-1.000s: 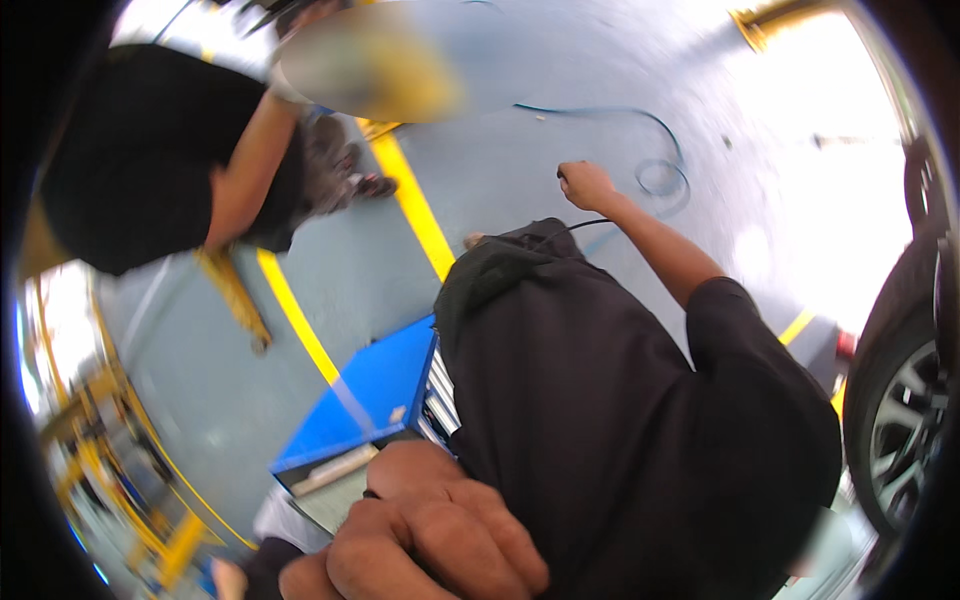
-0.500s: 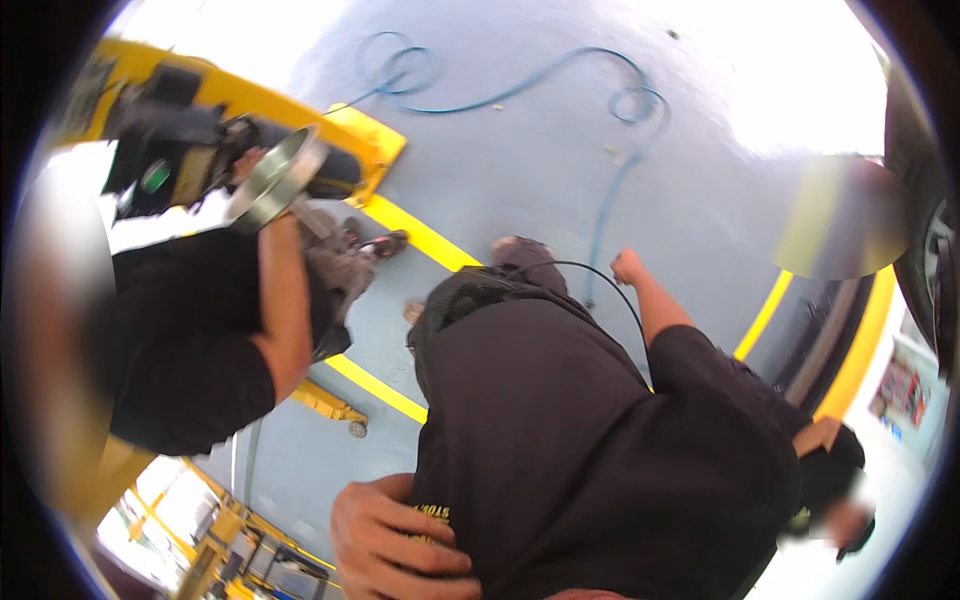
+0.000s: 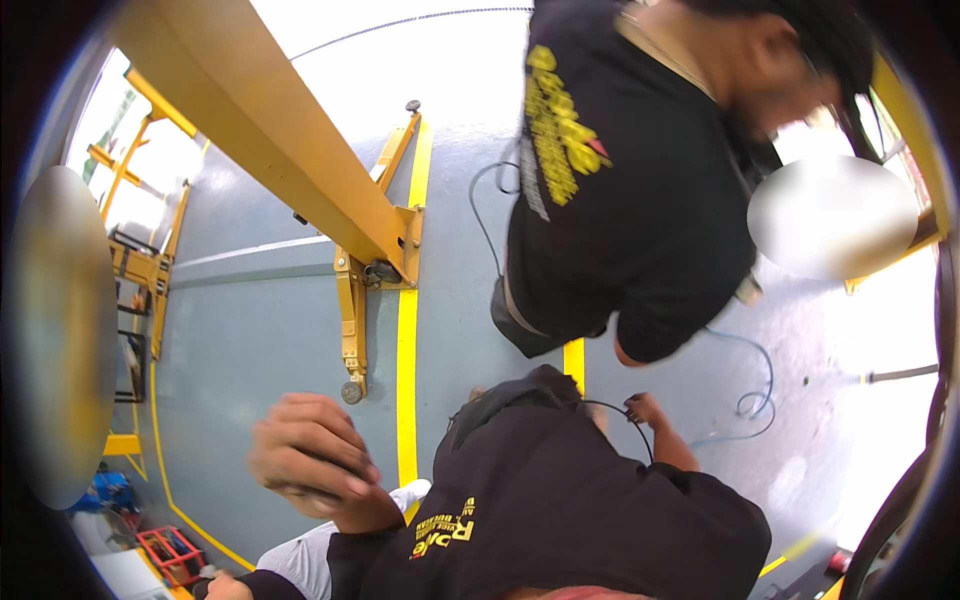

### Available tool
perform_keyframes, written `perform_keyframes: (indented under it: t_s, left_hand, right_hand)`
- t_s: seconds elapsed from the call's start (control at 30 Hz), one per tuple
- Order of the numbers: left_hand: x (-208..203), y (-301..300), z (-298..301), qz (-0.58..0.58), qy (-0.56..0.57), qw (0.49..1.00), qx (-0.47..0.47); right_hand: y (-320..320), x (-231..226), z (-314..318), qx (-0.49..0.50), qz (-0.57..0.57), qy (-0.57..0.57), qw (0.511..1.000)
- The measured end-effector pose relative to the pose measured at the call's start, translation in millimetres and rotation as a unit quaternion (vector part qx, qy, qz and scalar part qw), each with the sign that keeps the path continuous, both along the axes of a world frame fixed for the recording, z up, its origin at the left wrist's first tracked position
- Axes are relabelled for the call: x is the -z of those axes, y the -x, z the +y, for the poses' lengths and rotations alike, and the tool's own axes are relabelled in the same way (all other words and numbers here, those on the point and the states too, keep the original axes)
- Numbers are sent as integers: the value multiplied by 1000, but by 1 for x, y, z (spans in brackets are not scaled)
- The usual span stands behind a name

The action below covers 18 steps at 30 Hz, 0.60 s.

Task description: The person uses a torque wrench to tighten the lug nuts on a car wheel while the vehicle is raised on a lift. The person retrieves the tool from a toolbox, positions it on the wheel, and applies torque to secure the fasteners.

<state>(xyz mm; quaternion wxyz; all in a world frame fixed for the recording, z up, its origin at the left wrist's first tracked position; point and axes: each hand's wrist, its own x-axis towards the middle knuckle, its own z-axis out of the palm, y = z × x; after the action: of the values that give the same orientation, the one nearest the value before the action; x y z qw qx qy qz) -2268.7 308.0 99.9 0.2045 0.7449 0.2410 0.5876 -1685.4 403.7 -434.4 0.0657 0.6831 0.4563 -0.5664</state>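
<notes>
My left hand [image 3: 315,455] is raised at the lower left, over the floor beside my black shirt [image 3: 570,510]. Its fingers are loosely bent, and nothing shows in them. Out past my waist on the right, my right hand [image 3: 648,410] is closed. Whether it holds something is too small to tell. A thin black cable [image 3: 641,436] curves from my waist past this hand and back toward my arm; I cannot tell if the hand touches it. A co-worker in a black shirt [image 3: 630,190] with yellow print bends close in front of me.
A yellow lift post [image 3: 270,130] with a low arm [image 3: 352,325] stands at the left. Yellow lines [image 3: 408,350] mark the grey floor [image 3: 260,400]. A blue hose [image 3: 770,375] lies at the right. Another person's hand [image 3: 228,588] and a red rack [image 3: 172,553] are at the lower left.
My view has swung left, bringing the lift post in. My left hand has come off my shirt and out to the left. The co-worker now appears on the right of the view.
</notes>
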Motion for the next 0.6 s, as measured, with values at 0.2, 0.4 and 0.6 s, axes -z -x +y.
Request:
perform_keyframes:
  t_s: [0.2,0.4,0.6]
  left_hand:
    - [33,141,107,-271,70,955,-99]
    - [42,213,379,-360,181,898,-177]
    - [32,196,645,-155,236,949,-138]
  right_hand:
    - [112,0,37,60,-7,-25,998]
    - [176,36,16,5,-40,-68,997]
    - [282,35,-24,385,46,65,920]
